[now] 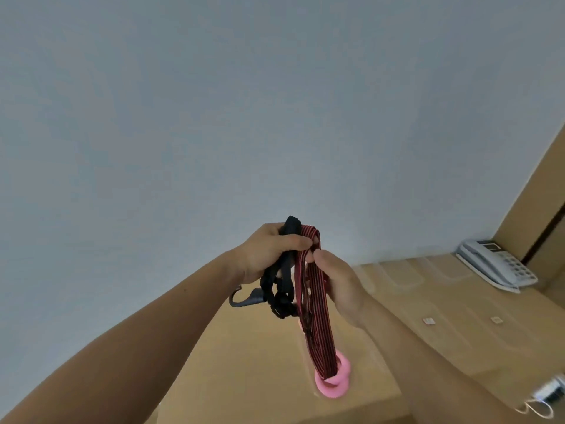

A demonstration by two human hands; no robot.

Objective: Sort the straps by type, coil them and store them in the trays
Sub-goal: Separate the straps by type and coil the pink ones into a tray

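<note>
A red-and-black striped flat elastic strap (318,325) hangs in several long folded loops, held up in the air in front of the person, above the near part of a tan wooden surface (260,362). At the bottom of its loops sits a pink rounded plastic ring (334,384), low over the surface; whether it touches the wood cannot be told. Just to the left of the striped strap, and touching it at the top, is a black woven webbing strap (290,231) that bunches lower down into a black buckle (281,304). A grey metal hook (244,298) dangles beside that bunch.

The left hand (269,252) has its fingers curled round the black webbing strap, and its thumb presses across onto the top of the striped loops. The right hand (339,283) grips the striped loops from the right side, with its fingers wrapped round them and its thumb tip meeting the left thumb near the top fold.

Further back on the surface lie faint outlines that look like clear shallow plastic trays (403,280), hard to make out. Two small pale square labels (428,320) lie to the right. A white desk telephone (495,267) stands in the far right corner. A plain grey-blue wall (214,117) fills the background.
</note>
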